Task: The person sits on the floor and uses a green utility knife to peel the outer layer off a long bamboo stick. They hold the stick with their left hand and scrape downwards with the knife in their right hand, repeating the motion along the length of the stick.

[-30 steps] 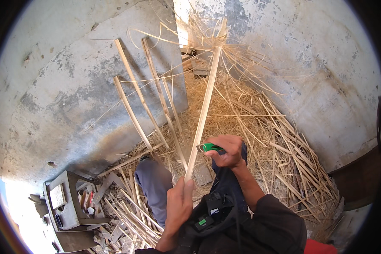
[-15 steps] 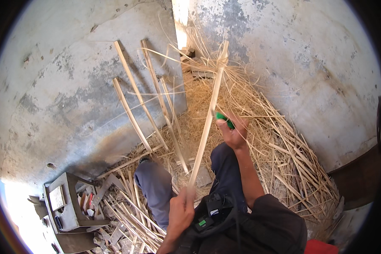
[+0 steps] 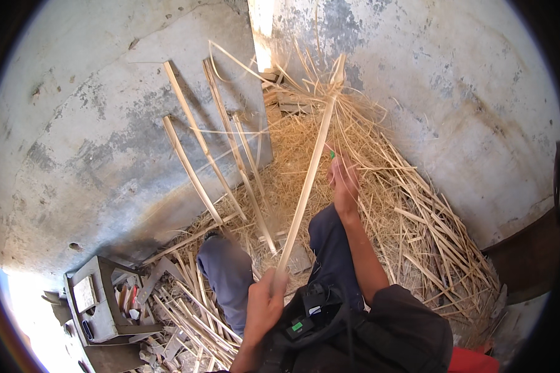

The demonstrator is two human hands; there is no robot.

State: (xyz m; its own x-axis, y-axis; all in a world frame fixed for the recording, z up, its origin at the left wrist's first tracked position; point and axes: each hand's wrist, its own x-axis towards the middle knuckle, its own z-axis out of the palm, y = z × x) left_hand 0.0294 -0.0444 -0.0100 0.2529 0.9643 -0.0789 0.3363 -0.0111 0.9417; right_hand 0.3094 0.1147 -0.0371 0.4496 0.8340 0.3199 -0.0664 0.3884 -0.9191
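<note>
My left hand [image 3: 264, 306] is closed around the near end of a long pale bamboo strip [image 3: 312, 166]. The strip slants up and away from me, with thin curled shavings [image 3: 337, 87] at its far end. Just right of the strip's middle, my right hand [image 3: 345, 179] is closed on a green object [image 3: 332, 155]. Only a bit of green shows past the fingers, so its kind is hidden. The right hand is slightly smeared by motion.
Several bamboo sticks [image 3: 190, 168] lean on the left wall [image 3: 74, 137]. Shavings [image 3: 298, 143] heap in the corner, with split strips [image 3: 442, 248] along the right wall. A worn box [image 3: 99, 311] holding odds and ends stands at lower left, beside more strips [image 3: 190, 311].
My right hand has moved farther away from me, and the green object is now mostly covered. The strip's far end has shifted slightly right. My left hand keeps its grip.
</note>
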